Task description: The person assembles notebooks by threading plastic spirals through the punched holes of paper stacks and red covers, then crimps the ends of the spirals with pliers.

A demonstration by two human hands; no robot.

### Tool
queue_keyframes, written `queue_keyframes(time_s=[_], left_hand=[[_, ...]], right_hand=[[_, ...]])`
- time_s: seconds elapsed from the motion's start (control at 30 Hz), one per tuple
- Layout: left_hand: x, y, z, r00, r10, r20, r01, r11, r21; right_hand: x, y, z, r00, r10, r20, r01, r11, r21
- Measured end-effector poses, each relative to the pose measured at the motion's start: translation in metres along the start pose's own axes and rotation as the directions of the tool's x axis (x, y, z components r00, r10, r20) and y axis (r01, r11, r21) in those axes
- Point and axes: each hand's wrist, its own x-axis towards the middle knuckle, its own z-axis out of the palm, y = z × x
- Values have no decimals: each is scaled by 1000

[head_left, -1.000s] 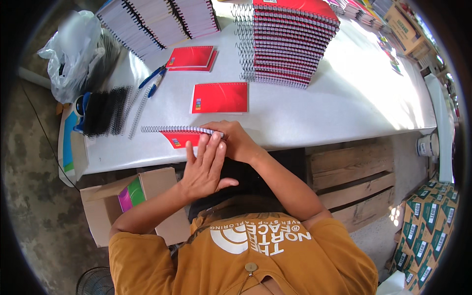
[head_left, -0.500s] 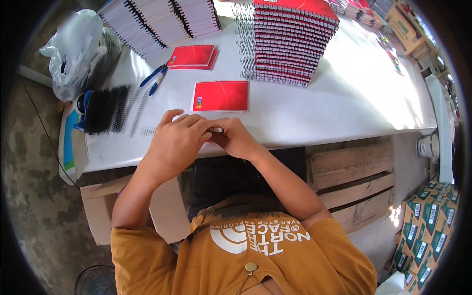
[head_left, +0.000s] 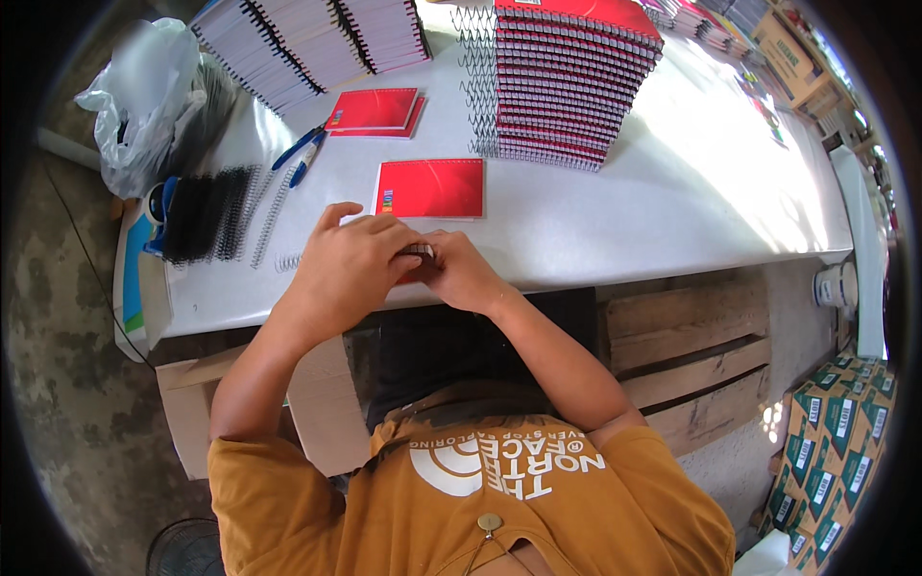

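Note:
At the table's near edge, my left hand (head_left: 348, 264) and my right hand (head_left: 465, 273) meet around a small red notebook (head_left: 413, 276). Only a sliver of its red cover and its bound edge shows between my fingers. Both hands are closed on it, the left thumb and fingertips on one side, the right fingers on the other. A short piece of silver wire coil (head_left: 287, 262) pokes out beside my left hand; whether it joins the notebook is hidden. Just beyond my hands lies a flat red notebook (head_left: 430, 188).
Further back are two overlapping red notebooks (head_left: 373, 109), blue-handled pliers (head_left: 305, 158) and a tall stack of coil-bound red notebooks (head_left: 567, 91). Black wire coils (head_left: 206, 213) and a plastic bag (head_left: 144, 106) sit at the left. White page blocks (head_left: 307, 43) stand at the back.
My left hand has shifted slightly left and its index finger has lifted. A little more of the notebook's edge and red cover shows between my hands.

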Motion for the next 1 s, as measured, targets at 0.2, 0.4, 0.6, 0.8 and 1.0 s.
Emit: queue_keyframes(time_s=[0.2, 0.4, 0.6, 0.8, 1.0], left_hand=[[-1, 3, 2, 997, -54, 62, 62, 988, -141], [-4, 0, 7, 999, 34, -42, -36, 999, -38], [3, 17, -4, 996, -46, -71, 42, 997, -62], [45, 25, -75, 935, 8, -353, -36, 997, -72], [126, 84, -57, 750, -339, -568, -487, 297, -821]], right_hand=[[1, 6, 6, 992, -92, -86, 97, 994, 55], [2, -2, -2, 1000, 18, -5, -18, 989, -145], [-5, -4, -1, 993, -113, -26, 113, 994, -3], [-3, -100, -75, 645, -652, -398, 490, 753, -440], [53, -175, -115, 404, -597, -693, 744, 655, -131]])
